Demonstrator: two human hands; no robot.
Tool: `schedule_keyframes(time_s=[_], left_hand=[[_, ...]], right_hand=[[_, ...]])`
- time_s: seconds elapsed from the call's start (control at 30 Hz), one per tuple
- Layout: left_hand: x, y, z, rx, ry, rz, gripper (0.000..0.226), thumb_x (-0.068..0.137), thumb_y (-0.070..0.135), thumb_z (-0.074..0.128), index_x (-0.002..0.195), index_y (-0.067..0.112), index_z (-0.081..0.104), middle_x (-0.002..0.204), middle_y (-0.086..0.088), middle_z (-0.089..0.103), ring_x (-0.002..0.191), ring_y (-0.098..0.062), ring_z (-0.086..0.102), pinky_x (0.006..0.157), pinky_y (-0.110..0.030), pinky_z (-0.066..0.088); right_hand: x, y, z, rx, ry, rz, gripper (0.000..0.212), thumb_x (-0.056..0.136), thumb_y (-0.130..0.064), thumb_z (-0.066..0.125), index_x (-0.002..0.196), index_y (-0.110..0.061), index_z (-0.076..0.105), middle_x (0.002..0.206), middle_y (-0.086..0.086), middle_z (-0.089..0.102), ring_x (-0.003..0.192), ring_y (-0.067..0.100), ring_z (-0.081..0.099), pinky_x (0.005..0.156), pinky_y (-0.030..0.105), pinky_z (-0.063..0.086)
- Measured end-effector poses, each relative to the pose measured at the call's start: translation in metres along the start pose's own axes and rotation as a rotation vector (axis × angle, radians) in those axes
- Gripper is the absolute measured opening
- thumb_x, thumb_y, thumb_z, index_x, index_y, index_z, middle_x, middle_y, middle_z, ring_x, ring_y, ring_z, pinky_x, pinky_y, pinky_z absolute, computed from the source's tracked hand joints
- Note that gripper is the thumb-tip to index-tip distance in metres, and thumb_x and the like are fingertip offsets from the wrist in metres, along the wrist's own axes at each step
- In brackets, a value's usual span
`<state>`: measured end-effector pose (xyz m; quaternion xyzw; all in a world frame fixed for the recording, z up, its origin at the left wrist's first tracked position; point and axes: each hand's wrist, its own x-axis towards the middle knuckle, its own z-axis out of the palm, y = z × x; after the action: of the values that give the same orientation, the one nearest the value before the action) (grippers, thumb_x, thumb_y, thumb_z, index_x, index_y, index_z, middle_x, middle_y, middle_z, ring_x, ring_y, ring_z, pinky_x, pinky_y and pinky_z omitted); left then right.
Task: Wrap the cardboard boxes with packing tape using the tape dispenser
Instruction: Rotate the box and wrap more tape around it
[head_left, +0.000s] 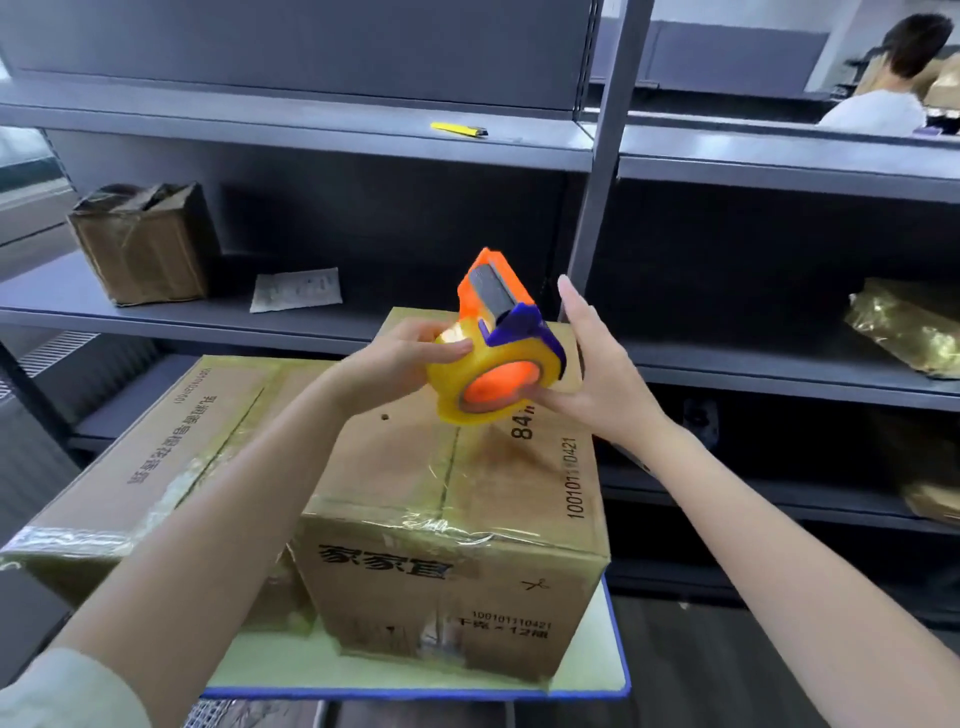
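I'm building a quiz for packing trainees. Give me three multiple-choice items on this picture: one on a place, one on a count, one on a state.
1. Where is the yellow knife?
A on the upper shelf
B on a box
C in a hand

2. How many boxes does the board carry?
A one
B two
C four

3. The dispenser is:
A lying on a shelf
B held up by both hands
C stuck to a box

Answers:
1 A, it lies near the shelf's front edge.
2 B, a left box and a near box.
3 B, the left hand grips it and the right hand props it.
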<state>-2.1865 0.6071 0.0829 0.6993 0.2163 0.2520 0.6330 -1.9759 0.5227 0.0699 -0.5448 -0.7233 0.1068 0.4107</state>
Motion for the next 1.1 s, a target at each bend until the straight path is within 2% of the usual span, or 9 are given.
schedule_keyframes(time_s=[0.13,0.23,0.33,0.4,0.47,0.57,0.7,0.97,1.1], left_hand=[[-0.002,-0.020,0.013,-0.227,-0.088,0.008,0.048,0.053,0.046,0.085,0.087,0.012,0.076,0.084,-0.003,0.072,0.078,-0.015,0.068,0.073,-0.027,0.054],[-0.007,-0.037,0.024,-0.326,-0.091,-0.018,0.047,0.061,0.044,0.083,0.091,0.009,0.074,0.088,-0.008,0.070,0.082,-0.019,0.067,0.075,-0.029,0.054],[-0.017,-0.045,0.023,-0.357,-0.020,-0.040,0.056,0.067,0.046,0.079,0.104,0.006,0.068,0.100,-0.010,0.068,0.092,-0.021,0.065,0.082,-0.031,0.053],[-0.027,-0.038,0.021,-0.072,0.101,-0.038,0.050,0.077,0.047,0.071,0.110,0.010,0.063,0.107,-0.004,0.068,0.100,-0.018,0.062,0.089,-0.028,0.049],[-0.036,-0.029,0.017,0.310,0.387,-0.039,0.025,0.089,0.038,0.060,0.103,0.017,0.061,0.098,0.003,0.067,0.094,-0.011,0.062,0.079,-0.018,0.048],[-0.049,-0.008,0.011,0.253,0.752,0.016,0.021,0.097,0.013,0.042,0.081,0.007,0.055,0.070,-0.002,0.060,0.062,-0.014,0.058,0.057,-0.023,0.042],[-0.053,0.017,0.018,0.041,0.648,-0.182,0.049,0.099,0.034,0.036,0.066,0.005,0.056,0.054,-0.009,0.060,0.048,-0.019,0.056,0.052,-0.026,0.039],[-0.054,0.029,0.030,0.078,0.635,-0.227,0.017,0.092,0.008,0.050,0.086,-0.003,0.061,0.060,-0.009,0.062,0.059,-0.021,0.061,0.063,-0.028,0.049],[-0.059,0.033,0.026,0.127,0.613,-0.295,0.017,0.088,0.008,0.049,0.079,0.003,0.062,0.058,-0.004,0.063,0.056,-0.015,0.062,0.066,-0.027,0.052]], right_hand=[[0.009,-0.019,-0.007,-0.027,-0.036,-0.146,0.093,0.072,-0.018,0.077,0.149,-0.018,0.025,0.128,0.002,0.057,0.113,0.013,0.056,0.096,0.031,0.047],[0.008,-0.017,-0.003,-0.166,-0.107,-0.140,0.090,0.070,-0.015,0.078,0.146,-0.020,0.031,0.111,-0.003,0.057,0.098,0.011,0.055,0.083,0.037,0.051],[0.006,-0.015,0.005,-0.189,-0.145,-0.152,0.089,0.071,-0.020,0.079,0.146,-0.019,0.031,0.114,-0.003,0.058,0.096,0.007,0.050,0.081,0.024,0.049],[0.009,-0.015,0.008,-0.213,-0.131,-0.173,0.089,0.071,-0.019,0.077,0.147,-0.019,0.030,0.114,0.000,0.061,0.094,0.007,0.050,0.079,0.016,0.044],[0.012,-0.017,0.010,-0.230,-0.105,-0.158,0.089,0.072,-0.015,0.077,0.147,-0.018,0.030,0.117,0.003,0.062,0.098,0.012,0.054,0.081,0.020,0.044],[0.011,-0.023,0.018,-0.292,-0.079,-0.179,0.086,0.071,-0.014,0.078,0.145,-0.016,0.034,0.123,0.007,0.061,0.108,0.023,0.057,0.087,0.033,0.049],[0.013,-0.028,0.026,-0.386,-0.091,-0.216,0.083,0.073,-0.022,0.077,0.145,-0.016,0.036,0.122,0.009,0.061,0.107,0.028,0.057,0.084,0.042,0.052],[0.010,-0.032,0.027,-0.432,-0.091,-0.205,0.090,0.077,-0.025,0.073,0.150,-0.019,0.021,0.121,0.006,0.060,0.103,0.022,0.057,0.079,0.036,0.053],[0.009,-0.033,0.021,-0.366,-0.184,-0.206,0.100,0.075,-0.025,0.076,0.151,-0.015,0.012,0.134,0.005,0.047,0.111,0.019,0.052,0.082,0.032,0.053]])
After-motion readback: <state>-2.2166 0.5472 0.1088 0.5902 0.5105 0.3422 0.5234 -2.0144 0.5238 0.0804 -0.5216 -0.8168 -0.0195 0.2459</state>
